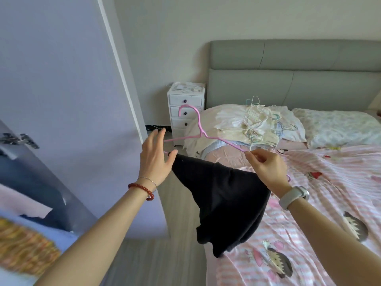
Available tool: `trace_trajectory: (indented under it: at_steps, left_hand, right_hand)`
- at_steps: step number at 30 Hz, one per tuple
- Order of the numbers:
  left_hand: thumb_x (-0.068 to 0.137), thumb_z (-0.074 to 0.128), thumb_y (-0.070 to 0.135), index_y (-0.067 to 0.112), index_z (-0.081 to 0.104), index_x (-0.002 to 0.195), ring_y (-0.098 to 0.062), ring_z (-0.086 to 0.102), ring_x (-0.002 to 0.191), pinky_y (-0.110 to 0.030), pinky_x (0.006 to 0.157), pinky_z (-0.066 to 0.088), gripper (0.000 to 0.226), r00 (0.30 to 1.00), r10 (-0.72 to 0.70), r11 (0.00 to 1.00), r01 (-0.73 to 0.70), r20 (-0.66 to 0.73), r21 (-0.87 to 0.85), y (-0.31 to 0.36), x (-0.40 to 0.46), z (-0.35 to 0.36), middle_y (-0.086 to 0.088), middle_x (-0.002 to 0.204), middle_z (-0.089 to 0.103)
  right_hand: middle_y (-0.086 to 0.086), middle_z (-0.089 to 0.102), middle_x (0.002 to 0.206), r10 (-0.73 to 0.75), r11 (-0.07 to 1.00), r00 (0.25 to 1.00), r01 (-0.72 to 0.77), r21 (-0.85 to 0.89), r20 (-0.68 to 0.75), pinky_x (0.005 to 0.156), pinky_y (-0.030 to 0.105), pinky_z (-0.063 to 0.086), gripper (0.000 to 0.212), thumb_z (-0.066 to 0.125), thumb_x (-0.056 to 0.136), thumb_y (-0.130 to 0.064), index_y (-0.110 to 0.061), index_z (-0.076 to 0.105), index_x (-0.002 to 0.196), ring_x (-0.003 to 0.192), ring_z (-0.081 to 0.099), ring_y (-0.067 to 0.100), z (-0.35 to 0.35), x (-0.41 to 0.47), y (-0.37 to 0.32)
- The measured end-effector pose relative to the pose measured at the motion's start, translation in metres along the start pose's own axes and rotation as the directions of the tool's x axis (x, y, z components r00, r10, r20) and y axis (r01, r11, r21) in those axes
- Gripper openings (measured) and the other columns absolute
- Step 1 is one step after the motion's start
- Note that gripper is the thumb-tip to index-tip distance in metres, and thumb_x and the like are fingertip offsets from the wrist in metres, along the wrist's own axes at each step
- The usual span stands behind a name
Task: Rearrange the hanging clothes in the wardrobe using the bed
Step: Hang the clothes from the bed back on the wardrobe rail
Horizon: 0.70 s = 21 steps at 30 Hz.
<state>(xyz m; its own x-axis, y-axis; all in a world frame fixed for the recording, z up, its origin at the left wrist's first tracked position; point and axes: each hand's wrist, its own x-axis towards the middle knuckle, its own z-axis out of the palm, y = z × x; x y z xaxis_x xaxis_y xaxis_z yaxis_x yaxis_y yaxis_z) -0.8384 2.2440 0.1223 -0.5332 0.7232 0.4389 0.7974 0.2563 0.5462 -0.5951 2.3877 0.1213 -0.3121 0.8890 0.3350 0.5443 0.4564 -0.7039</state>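
here, in the head view, the right hand [266, 170] pinches the right arm of the pink hanger [199, 129] between thumb and fingers, and the black garment [222, 205] droops from under that hand toward the bed [329, 203] edge. the left hand [155, 157] is spread, fingers straight, holding nothing; its fingertips sit just at the hanger's left tip and the garment's upper corner, though whether they touch is hard to tell. beyond the right hand a pile of pale clothes [253, 124] with hangers lies on the bed. left of the left hand stands the wardrobe door [61, 89].

the step looks like freeing or settling the garment on the hanger. to do it well, the left hand should probably take the hanger's free end so the frame stays level, since the cloth hangs all to one side and could slide off. keeping the work over the bed means a slip lands on the cover, not the floor.
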Motion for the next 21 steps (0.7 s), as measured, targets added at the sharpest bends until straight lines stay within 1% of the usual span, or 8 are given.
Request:
trace_trajectory:
  at_steps: [3,6,8,10,13,17,19,21]
  left_hand:
    - [0.091,0.045,0.041,0.014,0.039,0.138,-0.031,0.036,0.130,-0.051,0.105,0.032,0.054,0.989,0.139,0.981,-0.145,0.050,0.131,0.005,0.005,-0.004,-0.013,0.140,0.041]
    - [0.090,0.040,0.038,0.011,0.064,0.111,-0.029,0.059,0.099,-0.052,0.083,0.048,0.042,0.961,0.272,0.960,-0.275,0.052,0.059,-0.001,-0.007,-0.003,-0.009,0.108,0.063]
    - [0.089,0.048,0.030,0.005,0.061,0.107,-0.030,0.059,0.096,-0.049,0.084,0.049,0.034,0.978,0.205,0.978,-0.204,-0.030,0.037,-0.004,-0.017,-0.007,-0.012,0.105,0.062]
    - [0.088,0.057,0.020,0.001,0.053,0.114,-0.033,0.053,0.109,-0.049,0.092,0.045,0.033,0.991,0.095,0.995,-0.095,-0.094,-0.003,-0.011,-0.018,-0.010,-0.017,0.119,0.054]
    - [0.092,0.053,0.025,0.012,0.025,0.143,-0.028,0.022,0.137,-0.045,0.107,0.029,0.060,0.998,0.002,1.000,-0.004,0.066,0.027,-0.018,-0.015,-0.008,-0.014,0.151,0.021]
    - [0.096,0.040,0.038,0.021,0.003,0.148,-0.023,-0.003,0.143,-0.048,0.113,0.012,0.066,0.954,-0.030,0.981,-0.029,0.297,0.190,-0.010,-0.007,0.015,-0.004,0.156,-0.005]
    - [0.097,0.034,0.041,0.025,0.009,0.148,-0.021,-0.005,0.143,-0.049,0.113,0.001,0.059,0.913,-0.004,0.973,-0.090,0.407,0.213,0.003,-0.004,0.031,0.001,0.156,0.000]
    - [0.097,0.032,0.042,0.025,0.031,0.142,-0.019,0.013,0.142,-0.050,0.113,-0.001,0.047,0.867,0.048,0.962,-0.173,0.496,0.209,0.015,-0.004,0.048,0.002,0.151,0.026]
  right_hand:
    - [-0.008,0.048,0.046,-0.034,0.998,0.999,0.033,0.054,0.026,0.051,0.028,0.031,0.026,0.062,0.084,-0.033,-0.022,0.061,0.062,0.052,0.046,0.015,-0.001,0.000,-0.006]
    - [0.002,0.059,0.055,-0.045,0.992,0.996,0.036,0.117,0.082,0.056,0.034,0.038,0.029,0.060,0.085,-0.037,-0.015,0.066,0.066,0.058,0.053,0.022,0.006,0.001,-0.013]
    - [0.009,0.062,0.062,-0.052,0.989,0.990,0.034,0.144,0.128,0.056,0.033,0.038,0.033,0.059,0.085,-0.039,-0.010,0.067,0.070,0.059,0.053,0.023,0.014,0.001,-0.014]
    - [0.014,0.058,0.060,-0.031,0.990,0.988,0.009,0.143,0.151,0.054,0.031,0.032,0.042,0.057,0.086,-0.041,-0.004,0.064,0.068,0.056,0.047,0.022,0.021,0.000,-0.013]
    - [0.012,0.042,0.053,0.049,0.987,0.984,-0.075,0.145,0.174,0.054,0.031,0.027,0.068,0.051,0.077,-0.061,0.007,0.054,0.065,0.053,0.037,0.021,0.030,-0.008,-0.003]
    - [0.017,0.045,0.057,0.134,0.964,0.973,-0.172,0.202,0.188,0.055,0.032,0.027,0.080,0.043,0.064,-0.069,0.010,0.054,0.065,0.055,0.036,0.018,0.031,-0.029,0.021]
    - [0.020,0.046,0.058,0.169,0.959,0.967,-0.206,0.194,0.192,0.055,0.032,0.028,0.070,0.054,0.073,-0.062,0.008,0.055,0.065,0.056,0.038,0.017,0.023,-0.040,0.032]
    - [0.017,0.047,0.056,0.196,0.956,0.965,-0.228,0.186,0.174,0.055,0.032,0.030,0.056,0.061,0.081,-0.047,0.005,0.055,0.061,0.056,0.039,0.017,0.015,-0.047,0.044]
